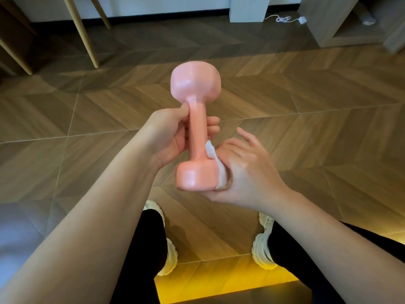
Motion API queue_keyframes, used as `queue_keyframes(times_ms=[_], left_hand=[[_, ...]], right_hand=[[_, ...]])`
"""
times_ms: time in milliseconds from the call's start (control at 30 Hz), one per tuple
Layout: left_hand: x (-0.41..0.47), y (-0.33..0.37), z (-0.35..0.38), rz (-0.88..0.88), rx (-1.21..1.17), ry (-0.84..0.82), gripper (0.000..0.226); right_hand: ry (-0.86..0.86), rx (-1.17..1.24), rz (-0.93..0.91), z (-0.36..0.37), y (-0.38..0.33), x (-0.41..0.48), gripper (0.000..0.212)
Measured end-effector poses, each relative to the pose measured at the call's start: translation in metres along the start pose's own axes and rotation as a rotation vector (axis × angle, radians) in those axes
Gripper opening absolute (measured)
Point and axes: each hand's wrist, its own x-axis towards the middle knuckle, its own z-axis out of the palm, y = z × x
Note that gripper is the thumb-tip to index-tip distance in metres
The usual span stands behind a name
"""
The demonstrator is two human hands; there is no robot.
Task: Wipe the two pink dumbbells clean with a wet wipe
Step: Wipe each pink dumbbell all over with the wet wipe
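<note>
A pink dumbbell is held upright in mid-air in front of me, one head far and high, the other near and low. My left hand grips its handle, thumb on the near side and fingertips showing past the far side. My right hand presses a white wet wipe against the right side of the lower head, with the thumb under the wipe and the fingers loosely spread. Only one dumbbell is in view.
Below me is a wood-patterned herringbone floor, with my legs in black trousers and white shoes. Wooden furniture legs stand at the back left. A white cable and a low cabinet sit at the back right.
</note>
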Motion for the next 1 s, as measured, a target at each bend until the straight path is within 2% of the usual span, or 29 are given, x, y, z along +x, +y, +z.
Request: queue_keyframes(times_ms=[100, 267, 367, 467, 567, 667, 767, 900, 1000], left_hand=[[0.000, 0.000, 0.003, -0.018, 0.039, -0.024, 0.031], [0.004, -0.003, -0.003, -0.067, 0.105, 0.003, 0.010], [0.003, -0.002, -0.006, -0.045, 0.058, 0.009, 0.019], [-0.001, 0.002, -0.007, -0.028, -0.031, -0.054, 0.028], [-0.001, 0.001, -0.002, -0.030, -0.032, -0.066, 0.023], [0.002, -0.006, 0.004, -0.013, -0.011, 0.014, 0.022], [0.003, -0.008, 0.006, 0.029, -0.041, -0.004, 0.025], [0.003, -0.009, 0.011, 0.049, 0.026, 0.002, 0.026], [0.003, -0.011, 0.010, 0.063, 0.103, 0.028, 0.018]], right_hand=[[-0.016, -0.013, -0.005, -0.002, 0.000, -0.001, 0.048], [-0.037, -0.046, -0.023, -0.003, 0.004, -0.006, 0.047], [-0.015, -0.031, -0.012, -0.002, 0.005, -0.005, 0.046], [0.017, 0.001, -0.005, -0.002, 0.005, -0.003, 0.048], [-0.025, 0.008, 0.005, -0.002, 0.004, -0.004, 0.049], [-0.160, 0.074, 0.069, -0.004, 0.003, -0.003, 0.049], [-0.373, 0.297, 0.173, -0.006, 0.000, 0.003, 0.049], [-0.636, 0.626, 0.353, -0.013, 0.007, 0.004, 0.068], [-0.674, 0.843, 0.465, -0.021, 0.011, 0.001, 0.060]])
